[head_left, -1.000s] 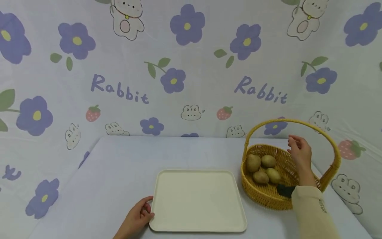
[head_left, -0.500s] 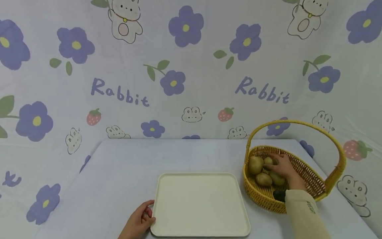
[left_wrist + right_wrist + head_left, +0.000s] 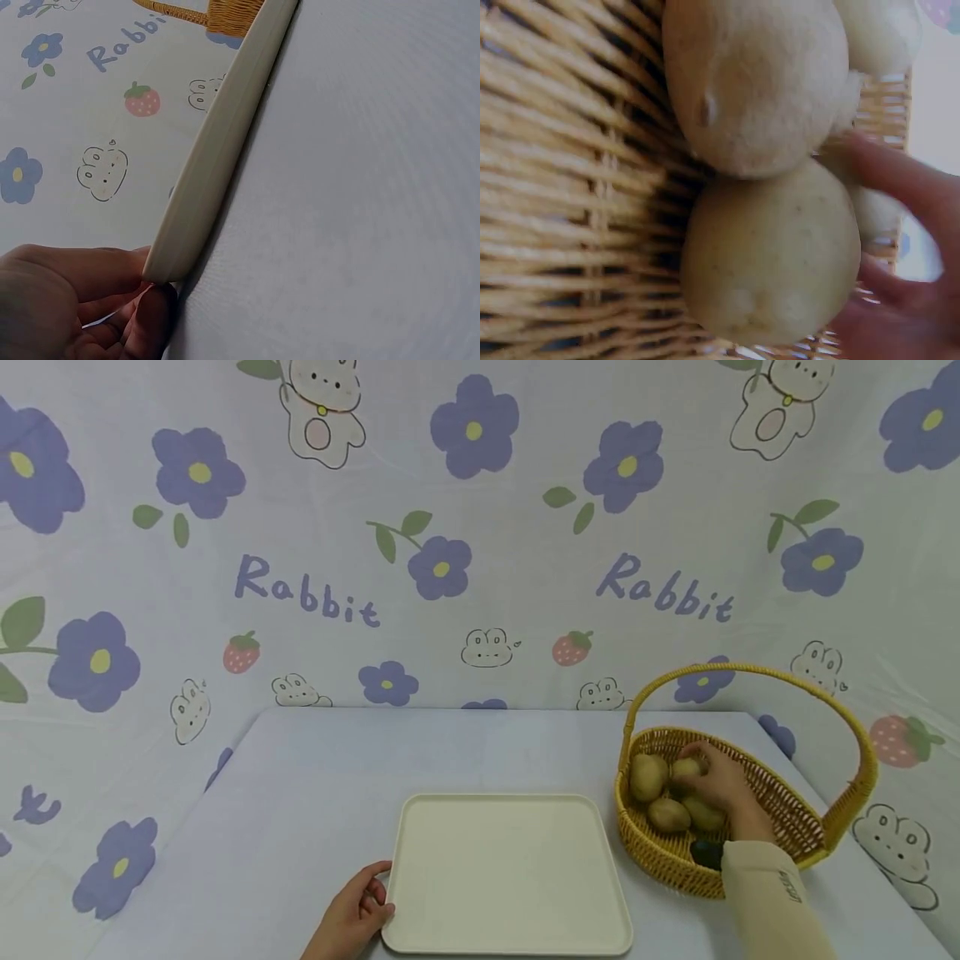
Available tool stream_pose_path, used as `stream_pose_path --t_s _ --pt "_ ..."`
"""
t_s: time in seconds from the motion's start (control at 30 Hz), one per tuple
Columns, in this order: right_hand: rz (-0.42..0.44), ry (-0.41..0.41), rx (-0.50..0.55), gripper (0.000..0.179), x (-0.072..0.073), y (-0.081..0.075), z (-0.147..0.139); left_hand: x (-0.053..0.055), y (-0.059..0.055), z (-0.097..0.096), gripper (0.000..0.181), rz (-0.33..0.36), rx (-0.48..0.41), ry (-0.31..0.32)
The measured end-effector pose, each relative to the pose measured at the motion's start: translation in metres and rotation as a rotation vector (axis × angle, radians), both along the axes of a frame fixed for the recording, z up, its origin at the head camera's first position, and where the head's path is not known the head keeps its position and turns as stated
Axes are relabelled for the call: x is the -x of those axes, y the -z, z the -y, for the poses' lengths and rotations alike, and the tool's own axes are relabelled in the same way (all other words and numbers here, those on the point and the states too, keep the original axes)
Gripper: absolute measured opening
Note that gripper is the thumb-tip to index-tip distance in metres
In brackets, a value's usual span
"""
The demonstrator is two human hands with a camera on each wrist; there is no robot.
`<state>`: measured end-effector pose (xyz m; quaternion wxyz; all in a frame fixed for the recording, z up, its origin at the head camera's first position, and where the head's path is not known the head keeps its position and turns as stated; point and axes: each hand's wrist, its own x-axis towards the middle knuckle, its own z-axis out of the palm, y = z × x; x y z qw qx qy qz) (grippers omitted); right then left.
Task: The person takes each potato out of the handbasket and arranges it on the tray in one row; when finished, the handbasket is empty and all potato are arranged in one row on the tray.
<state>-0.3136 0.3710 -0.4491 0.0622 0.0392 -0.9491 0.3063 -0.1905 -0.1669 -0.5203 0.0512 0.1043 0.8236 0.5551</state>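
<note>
A cream rectangular tray (image 3: 510,877) lies flat on the table. My left hand (image 3: 352,910) grips its left edge near the front corner, the fingertips and thumb on the rim; the left wrist view shows the tray's side (image 3: 217,157) with the fingers at its end. My right hand (image 3: 720,781) reaches inside a yellow wicker basket (image 3: 667,864) at the right. Its thumb and fingers are around a potato (image 3: 686,770) at the back. Other potatoes (image 3: 670,816) lie close beside it. Up close in the right wrist view is a pale potato (image 3: 772,255); the hand partly hides the gripped one.
The basket's tall arched handle (image 3: 750,668) rises over my right forearm. A dark wrist camera (image 3: 707,853) sits at the sleeve cuff, near the basket's front wall. White table cloth (image 3: 322,777) surrounds the tray; a printed curtain (image 3: 525,527) hangs behind.
My right hand has come down from above the basket's right side to the potatoes and closed its fingers around one. The left hand stays at the tray's edge.
</note>
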Motion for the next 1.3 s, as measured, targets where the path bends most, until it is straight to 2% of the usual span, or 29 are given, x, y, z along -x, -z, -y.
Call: stream_pose_path --t_s 0.07,0.13,0.2,0.3,0.4,0.47,0.53,0.63,0.73,0.87,0.97,1.1,1.17,1.3 --pt "0.032 0.021 0.058 0.046 -0.006 -0.012 0.0 -0.001 0.001 0.0 0.053 0.001 0.001 0.004" --pt "0.071 -0.012 0.086 0.052 -0.013 -0.03 0.0 -0.002 0.001 -0.001 0.053 0.0 0.008 0.006" --pt "0.104 -0.109 0.08 0.052 -0.02 -0.05 0.002 -0.004 0.0 -0.001 0.052 -0.007 0.019 0.004" --pt "0.127 -0.298 0.04 0.047 -0.032 -0.076 0.008 -0.006 -0.001 -0.001 0.05 -0.017 0.039 -0.01" --pt "0.128 -0.469 0.071 0.042 -0.041 -0.087 0.02 -0.007 -0.001 -0.001 0.049 -0.045 0.057 -0.029" --pt "0.123 -0.533 0.12 0.042 -0.044 -0.087 0.032 -0.007 -0.002 -0.003 0.047 -0.061 0.065 -0.043" --pt "0.107 -0.553 0.168 0.042 -0.047 -0.083 0.049 -0.006 -0.002 -0.004 0.047 -0.075 0.069 -0.053" --pt "0.104 -0.536 0.208 0.042 -0.048 -0.067 0.083 -0.006 -0.002 -0.008 0.047 -0.075 0.066 -0.056" --pt "0.117 -0.544 0.254 0.042 -0.04 -0.045 0.127 -0.005 -0.001 -0.006 0.047 -0.072 0.065 -0.053" --pt "0.079 -0.583 0.316 0.044 -0.029 -0.013 0.181 -0.004 0.001 -0.005 0.049 -0.072 0.049 -0.037" --pt "0.041 -0.6 0.3 0.049 -0.021 0.008 0.218 -0.003 0.004 -0.004 0.049 -0.069 0.033 -0.039" --pt "0.025 -0.607 0.22 0.055 -0.012 0.031 0.261 -0.003 0.005 -0.003 0.049 -0.077 0.033 -0.045" --pt "0.0 -0.596 0.181 0.056 -0.009 0.037 0.282 -0.003 0.005 -0.002 0.048 -0.097 0.042 -0.041" --pt "-0.062 -0.557 0.13 0.055 -0.006 0.038 0.318 -0.002 0.001 -0.003 0.048 -0.132 0.042 -0.032"
